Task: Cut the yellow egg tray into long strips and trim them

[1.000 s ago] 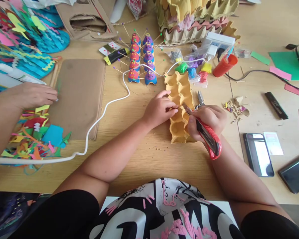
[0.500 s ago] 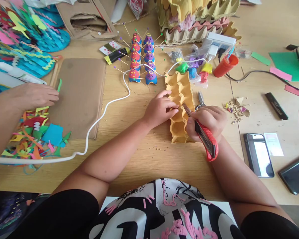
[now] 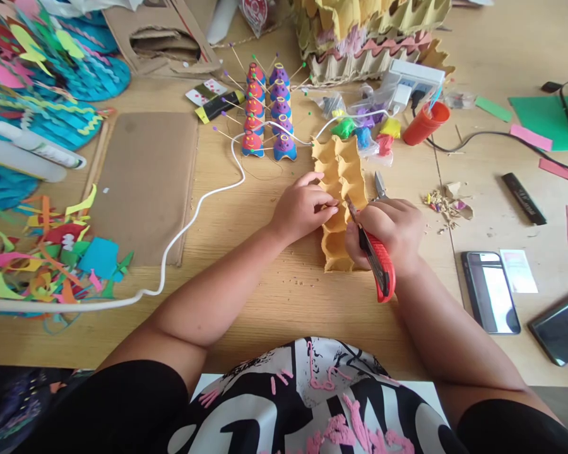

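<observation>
Soft, bright light spreads over my wooden table [image 3: 303, 306], palest toward the far right, where a milky sheen washes out the grain. White glare covers much of the phone [image 3: 496, 293] screen. Faint, soft-edged shadows gather around my left hand [image 3: 300, 205] and right hand [image 3: 392, 228], both reasonably sharp. Wide-angle distortion stretches my black sleeves [image 3: 118, 403] toward the lower corners; at left, paper scraps [image 3: 82, 255] smear near the edge.
</observation>
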{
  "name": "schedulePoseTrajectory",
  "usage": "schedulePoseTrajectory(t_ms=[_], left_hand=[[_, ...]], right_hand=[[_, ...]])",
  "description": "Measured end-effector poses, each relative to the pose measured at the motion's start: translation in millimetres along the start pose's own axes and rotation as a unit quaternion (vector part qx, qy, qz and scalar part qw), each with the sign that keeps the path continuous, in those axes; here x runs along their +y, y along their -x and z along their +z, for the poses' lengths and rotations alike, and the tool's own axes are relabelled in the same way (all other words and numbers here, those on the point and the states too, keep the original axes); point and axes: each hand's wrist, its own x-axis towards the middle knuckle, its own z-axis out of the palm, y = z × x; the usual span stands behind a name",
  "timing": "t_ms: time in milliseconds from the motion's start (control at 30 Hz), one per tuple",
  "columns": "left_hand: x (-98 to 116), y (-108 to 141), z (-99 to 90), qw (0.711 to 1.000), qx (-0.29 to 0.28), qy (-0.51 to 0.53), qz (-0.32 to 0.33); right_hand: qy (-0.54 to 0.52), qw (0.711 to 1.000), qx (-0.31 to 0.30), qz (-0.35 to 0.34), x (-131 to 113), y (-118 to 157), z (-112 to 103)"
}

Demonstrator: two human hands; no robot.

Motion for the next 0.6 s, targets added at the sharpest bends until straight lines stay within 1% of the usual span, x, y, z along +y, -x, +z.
schedulePoseTrajectory(t_ms=[67,100,233,367,433,533,600], left_hand=[[0.1,0.1,-0.2,1.000,-0.001,-0.001,-0.002],[0.2,0.2,-0.4,1.000,-0.001,-0.001,-0.003],[0.3,0.2,-0.5,1.000,0.002,0.000,0.002],[-0.3,-0.1,-1.0,1.000,-0.003,0.000,0.008],[-0.5,-0.1,-1.3,1.000,-0.004,0.001,0.008],[-0.7,0.0,-1.4,1.000,-0.003,0.004,0.008],[-0.7,0.0,-1.0,1.000,-0.002,0.008,0.010]], right_hand=[[0.015,1.000,-0.022,0.013,-1.2,-0.1,0.6],[0.014,1.000,-0.022,0.012,-1.7,-0.1,0.9],[0.002,1.000,0.015,-0.016,-2.2,1.4,2.9],[0.010,1.000,-0.008,-0.007,-0.3,4.2,5.6],[0.006,1.000,-0.008,-0.014,0.8,5.3,6.3],[-0.001,0.999,0.006,-0.033,1.1,5.5,6.5],[-0.003,0.998,0.027,-0.048,0.4,4.8,6.8]])
